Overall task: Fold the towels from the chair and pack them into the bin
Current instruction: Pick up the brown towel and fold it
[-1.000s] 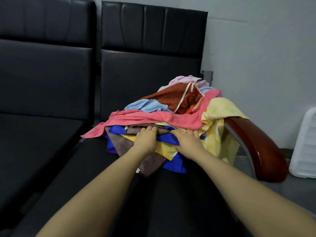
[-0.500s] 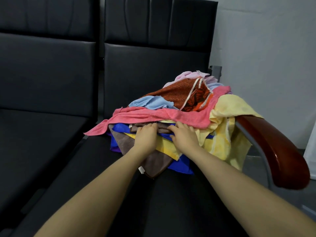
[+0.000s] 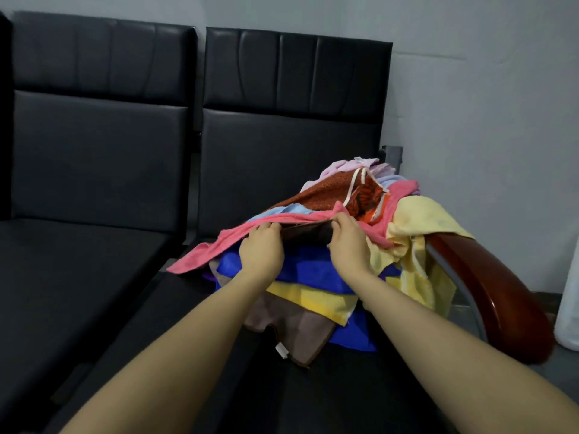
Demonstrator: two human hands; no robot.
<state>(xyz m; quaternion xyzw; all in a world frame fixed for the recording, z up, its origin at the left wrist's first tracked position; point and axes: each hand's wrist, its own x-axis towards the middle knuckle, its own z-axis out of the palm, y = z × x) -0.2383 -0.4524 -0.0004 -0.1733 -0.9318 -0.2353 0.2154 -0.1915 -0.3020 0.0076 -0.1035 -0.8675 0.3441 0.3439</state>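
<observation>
**Brown towel comes up out of the heap**

We look down our own forearms to a heap of towels on the black chair seat. Nearest us, the loose tail of the brown towel lies on the seat with its white tag showing, a yellow towel and a blue towel layered just behind it. Our left hand and right hand each pinch the far edge of that brown cloth, fingers curled round it, just under the pink towel. Half a second ago the hands lay low against the heap's front; now they have climbed, and the pink layer rides up over the lifted edge. We judge the first towel is being drawn free, with no folding begun. At two o'clock a wooden armrest carries a draped pale yellow towel. Beyond, the heap peaks in a rust patterned towel. A white object at the right edge may be the bin; we cannot tell.
</observation>
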